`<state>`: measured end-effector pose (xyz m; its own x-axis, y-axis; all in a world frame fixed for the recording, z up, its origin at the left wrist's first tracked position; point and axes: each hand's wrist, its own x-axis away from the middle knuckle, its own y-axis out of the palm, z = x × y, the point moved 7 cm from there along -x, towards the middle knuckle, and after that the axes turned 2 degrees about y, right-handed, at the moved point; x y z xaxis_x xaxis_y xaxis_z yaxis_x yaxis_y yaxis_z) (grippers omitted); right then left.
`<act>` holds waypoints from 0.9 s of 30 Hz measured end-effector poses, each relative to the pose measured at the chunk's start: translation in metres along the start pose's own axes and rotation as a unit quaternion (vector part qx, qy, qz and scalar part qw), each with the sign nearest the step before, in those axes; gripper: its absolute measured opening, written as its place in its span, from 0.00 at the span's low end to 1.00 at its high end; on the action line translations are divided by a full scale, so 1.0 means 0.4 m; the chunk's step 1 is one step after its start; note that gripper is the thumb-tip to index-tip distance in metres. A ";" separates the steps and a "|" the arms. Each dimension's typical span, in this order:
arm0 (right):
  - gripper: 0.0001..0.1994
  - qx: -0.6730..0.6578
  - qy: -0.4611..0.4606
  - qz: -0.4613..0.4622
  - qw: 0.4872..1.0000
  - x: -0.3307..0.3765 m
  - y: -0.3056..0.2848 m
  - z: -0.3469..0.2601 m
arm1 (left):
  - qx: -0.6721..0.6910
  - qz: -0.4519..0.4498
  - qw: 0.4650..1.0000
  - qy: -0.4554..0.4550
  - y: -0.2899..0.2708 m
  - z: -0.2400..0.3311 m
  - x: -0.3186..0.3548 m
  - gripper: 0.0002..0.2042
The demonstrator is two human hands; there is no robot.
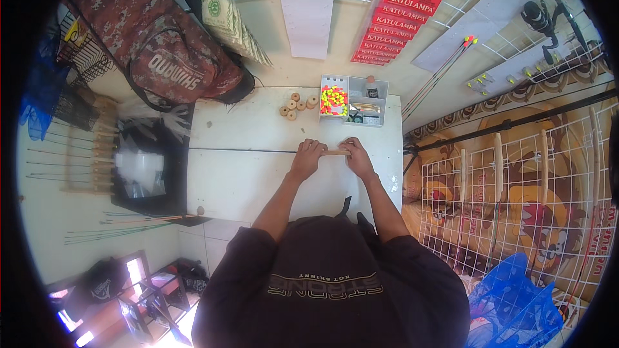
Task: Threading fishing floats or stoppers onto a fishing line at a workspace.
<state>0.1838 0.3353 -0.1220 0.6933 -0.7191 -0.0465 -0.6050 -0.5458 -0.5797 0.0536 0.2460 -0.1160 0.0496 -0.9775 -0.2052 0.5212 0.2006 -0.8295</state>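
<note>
The person's two hands meet over the middle of the white bench [251, 183], a little apart from each other, with both forearms reaching up from the dark shirt [329, 258] at the lower edge. The left hand [310, 149] is curled down, its fingers gripping the work where a thin dark rod [248, 150] runs into it from the left. The right hand [353, 150] is bent around the far end of a tan stick-like piece [335, 152], fingers closed on it, and a short stretch of that piece shows bare in the gap between the two hands. The rod and the tan piece lie in one line, crosswise and low over the bench top; how they join is hidden under the left hand. Beyond the hands, toward the wall, sits a cluster of tan rings [292, 105], several with a hole showing. Just to the right of them stands a pale grey compartment tray [356, 87]; its left compartment is heaped with small yellow and orange-red beads [334, 99], while its other compartments hold small dark and pale pieces too small to tell. A camouflage-patterned bag [169, 58] leans over the bench's far left corner. On the wall hang a strip of red packets [393, 29] and, farther right, a black fishing reel [538, 19]. A blue plastic bag [516, 299] rests at the lower right.
</note>
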 end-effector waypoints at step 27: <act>0.17 0.106 -0.068 -0.036 0.991 -0.029 0.004 -0.036 | -0.036 -0.013 0.999 -0.019 -0.011 -0.019 0.000 0.11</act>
<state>0.1692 0.3365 -0.1107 0.7867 -0.6092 -0.0999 -0.4659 -0.4799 -0.7434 0.0449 0.2455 -0.1165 0.0698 -0.9838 -0.1651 0.4597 0.1786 -0.8699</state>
